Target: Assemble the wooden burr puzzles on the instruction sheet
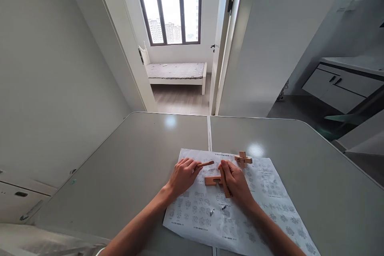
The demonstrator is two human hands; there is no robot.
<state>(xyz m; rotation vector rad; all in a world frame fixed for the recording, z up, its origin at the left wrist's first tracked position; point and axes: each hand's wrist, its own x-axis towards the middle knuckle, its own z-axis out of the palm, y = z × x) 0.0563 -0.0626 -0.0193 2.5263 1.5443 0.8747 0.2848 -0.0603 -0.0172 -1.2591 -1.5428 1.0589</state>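
My left hand [185, 173] is closed around one end of a thin wooden stick [206, 164], which points to the right above the paper. In my right hand [235, 177] I grip a flat wooden piece [225, 184] that slants downward below my fingers. A slotted wooden block [212, 181] lies just left of it; whether the two are joined I cannot tell. Beyond my right hand sits a small cross-shaped wooden piece [243, 159] with dark marks on it. Two small shiny metal bits [211, 212] rest on the paper nearer to me.
A large printed instruction sheet [270, 208] with rows of small drawings lies under my hands. It covers part of a grey table [141, 148] with a seam down its middle. Past the far edge, a doorway opens onto a room with a bed [177, 71]. A white cabinet [339, 84] stands at right.
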